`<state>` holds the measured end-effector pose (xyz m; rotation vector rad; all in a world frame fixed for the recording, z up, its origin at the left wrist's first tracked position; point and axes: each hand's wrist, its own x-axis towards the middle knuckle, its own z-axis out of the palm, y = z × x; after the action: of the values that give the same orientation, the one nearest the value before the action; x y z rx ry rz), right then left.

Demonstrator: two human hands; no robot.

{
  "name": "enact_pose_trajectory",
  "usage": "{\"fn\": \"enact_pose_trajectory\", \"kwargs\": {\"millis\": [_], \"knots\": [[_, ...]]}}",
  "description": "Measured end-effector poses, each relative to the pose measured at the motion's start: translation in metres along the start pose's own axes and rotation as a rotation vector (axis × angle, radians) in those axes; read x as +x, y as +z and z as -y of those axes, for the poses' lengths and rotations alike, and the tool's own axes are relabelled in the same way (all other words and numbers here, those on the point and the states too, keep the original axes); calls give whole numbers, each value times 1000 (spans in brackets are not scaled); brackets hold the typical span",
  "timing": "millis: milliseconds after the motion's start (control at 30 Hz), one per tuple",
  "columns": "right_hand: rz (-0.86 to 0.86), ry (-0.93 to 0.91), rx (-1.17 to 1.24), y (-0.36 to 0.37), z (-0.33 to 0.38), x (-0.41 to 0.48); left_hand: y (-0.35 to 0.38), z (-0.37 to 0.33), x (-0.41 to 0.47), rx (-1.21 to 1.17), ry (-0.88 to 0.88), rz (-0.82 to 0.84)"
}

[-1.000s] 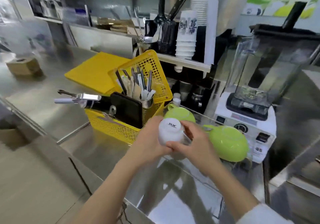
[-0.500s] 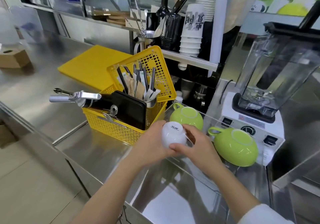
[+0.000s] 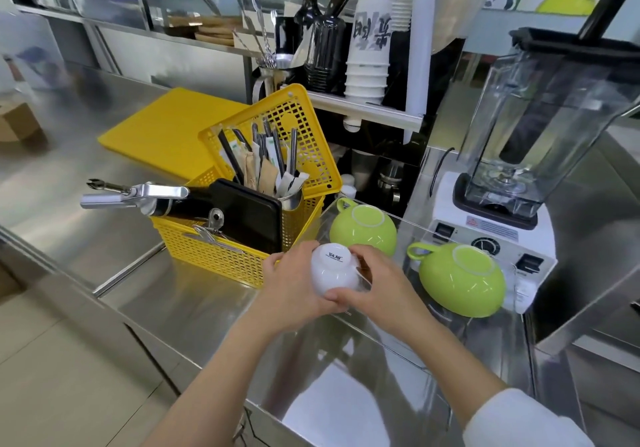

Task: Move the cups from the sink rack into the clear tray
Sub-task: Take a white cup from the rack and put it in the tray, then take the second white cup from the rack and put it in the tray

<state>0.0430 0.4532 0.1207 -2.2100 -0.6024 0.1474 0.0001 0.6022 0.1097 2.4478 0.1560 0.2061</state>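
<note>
A small white cup (image 3: 335,269) is held upside down, its base with a printed mark facing me. My left hand (image 3: 290,290) wraps its left side and my right hand (image 3: 377,282) grips its right side and lower rim. The cup hovers over the near-left part of the clear tray (image 3: 398,341). Two green cups lie upside down inside the tray: one (image 3: 363,228) at the far left, a larger one (image 3: 462,278) to the right. The sink rack is out of view.
A yellow basket (image 3: 214,249) with cutlery, a black board and a metal tool stands just left of the tray. A blender (image 3: 519,176) on a white base sits behind the tray at right. A yellow cutting board (image 3: 162,131) lies further back left.
The camera view has shifted slightly. Both hands keep the white cup in nearly the same spot over the tray; the green cups have not moved.
</note>
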Motion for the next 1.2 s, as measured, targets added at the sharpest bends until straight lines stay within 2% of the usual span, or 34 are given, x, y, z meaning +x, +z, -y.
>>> {"fn": "enact_pose_trajectory", "kwargs": {"millis": [167, 300, 433, 533, 667, 933, 1067, 1200], "knots": [[36, -10, -74, -2, 0, -1, 0, 2, 2, -47, -51, 30], [82, -68, -254, -10, 4, -6, -2, 6, -4, 18, -40, 111], [53, -80, -316, -34, -2, -18, -5, -16, -10, 54, 7, -28], [12, -80, -302, -61, -13, -32, -3, -45, -7, 28, 192, -100], [-43, -55, -211, -104, -33, -59, 20, -97, 0, -70, 428, -117], [-191, 88, -232, -199, -104, -136, 111, -224, -10, -170, 620, 91], [-255, 262, -193, -244, -165, -187, 181, -280, -24, -215, 649, 270], [-359, 460, -131, -281, -229, -241, 261, -326, -33, -233, 667, 373]]}}
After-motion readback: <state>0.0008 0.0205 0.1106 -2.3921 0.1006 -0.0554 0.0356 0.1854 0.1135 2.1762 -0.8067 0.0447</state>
